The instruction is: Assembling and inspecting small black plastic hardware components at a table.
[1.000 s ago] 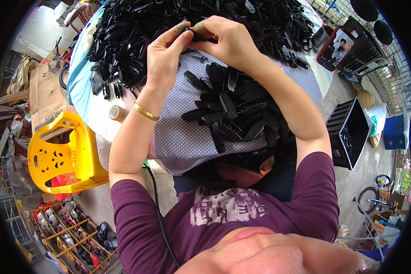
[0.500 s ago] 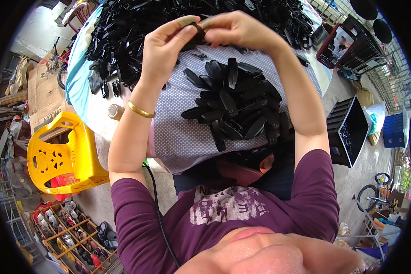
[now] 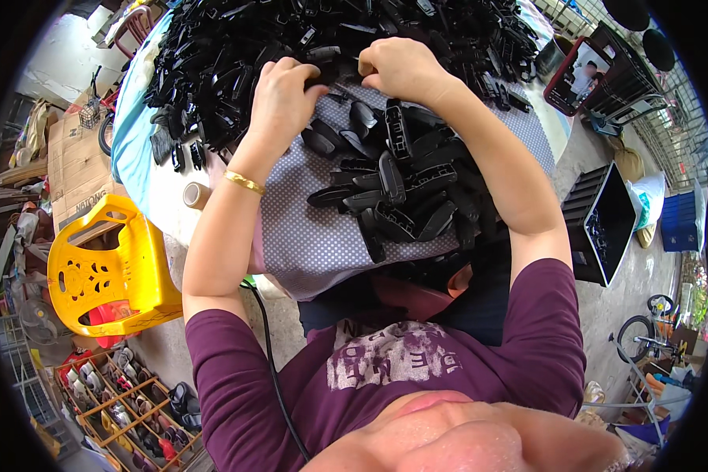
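My left hand [image 3: 283, 98] is at the near edge of a large heap of black plastic clip-like pieces [image 3: 220, 79]. Its fingers curve forward and the thumb stands apart; whether a dark piece lies between them is lost against the heap. To its right, my right hand [image 3: 403, 69] has curled fingers and a thumb drawn in, also at the heap's edge. Whatever it pinches is too small to make out. Below both hands, a smaller pile of long black plastic pieces [image 3: 393, 185] lies on a grey dotted cloth [image 3: 299, 228] over my lap.
A cardboard roll [image 3: 196, 195] stands on the table's left side, near a yellow plastic chair [image 3: 110, 267]. On the right are a phone or tablet [image 3: 580, 77] with a lit screen and a black crate [image 3: 602, 224] holding dark pieces. A shoe rack [image 3: 126, 409] stands lower left.
My hands, together on a dark piece before, have moved apart, the left one lower and leftward. The upper pieces of the small pile lie differently, with one showing its slotted side.
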Demonstrator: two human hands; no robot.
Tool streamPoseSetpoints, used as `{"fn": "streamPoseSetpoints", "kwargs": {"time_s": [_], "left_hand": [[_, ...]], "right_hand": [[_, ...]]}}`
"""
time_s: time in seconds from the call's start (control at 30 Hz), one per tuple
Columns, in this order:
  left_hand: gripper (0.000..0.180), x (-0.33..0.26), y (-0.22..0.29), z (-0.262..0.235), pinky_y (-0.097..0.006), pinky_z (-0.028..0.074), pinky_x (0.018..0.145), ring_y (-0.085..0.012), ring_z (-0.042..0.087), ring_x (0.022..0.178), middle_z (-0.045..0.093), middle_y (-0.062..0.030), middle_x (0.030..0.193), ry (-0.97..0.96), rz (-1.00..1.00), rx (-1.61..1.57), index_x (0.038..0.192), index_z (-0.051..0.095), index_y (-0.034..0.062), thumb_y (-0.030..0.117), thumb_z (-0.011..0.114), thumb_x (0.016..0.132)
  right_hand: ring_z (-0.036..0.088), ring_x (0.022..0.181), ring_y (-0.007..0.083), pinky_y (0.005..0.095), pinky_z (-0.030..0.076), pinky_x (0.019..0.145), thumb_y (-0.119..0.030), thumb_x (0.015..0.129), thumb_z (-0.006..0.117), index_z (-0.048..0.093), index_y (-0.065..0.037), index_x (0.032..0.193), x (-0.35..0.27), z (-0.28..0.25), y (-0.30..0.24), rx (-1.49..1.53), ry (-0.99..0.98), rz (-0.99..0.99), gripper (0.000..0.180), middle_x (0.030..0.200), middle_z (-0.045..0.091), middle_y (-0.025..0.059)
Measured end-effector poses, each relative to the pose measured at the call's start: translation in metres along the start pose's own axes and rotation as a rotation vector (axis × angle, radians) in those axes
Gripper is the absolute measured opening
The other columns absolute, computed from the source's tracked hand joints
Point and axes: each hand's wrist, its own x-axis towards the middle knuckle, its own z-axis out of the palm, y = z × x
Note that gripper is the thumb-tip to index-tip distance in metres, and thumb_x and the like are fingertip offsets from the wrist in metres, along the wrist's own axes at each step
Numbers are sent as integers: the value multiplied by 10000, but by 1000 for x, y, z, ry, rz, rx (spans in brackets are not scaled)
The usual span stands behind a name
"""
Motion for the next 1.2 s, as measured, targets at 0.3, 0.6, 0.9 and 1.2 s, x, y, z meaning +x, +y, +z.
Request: {"fn": "streamPoseSetpoints", "kwargs": {"time_s": [0.3,0.6,0.9,1.2], "left_hand": [[148,-1,6,19,-351,476,692,-287,534,859,576,-117,871,-78,5,395,863,568,51,49,557,716],[293,5,5,-2,-257,467,636,-135,544,676,575,-53,749,-8,-302,-465,986,608,21,102,679,713],[260,7,3,-7,-220,479,703,-103,585,792,639,-52,921,50,-479,-1425,1047,619,-9,32,660,793],[287,8,10,-15,-200,490,739,-76,593,787,658,-38,928,101,-322,-1026,1095,630,33,1,623,810]], "right_hand": [[623,774,255,356,502,698,-122,680,608,646,-92,788,-1,3,7,88,-31,7,118,797,646,72],[630,770,204,283,507,713,-78,716,674,648,-32,980,5,-1,-7,825,384,-254,269,882,648,105],[643,798,156,250,517,755,-118,754,705,648,-21,1035,3,-2,-16,1017,262,-11,303,908,667,97],[585,732,77,201,493,663,-91,753,713,639,-19,1055,1,-6,-16,677,401,-145,320,866,645,32]]}}
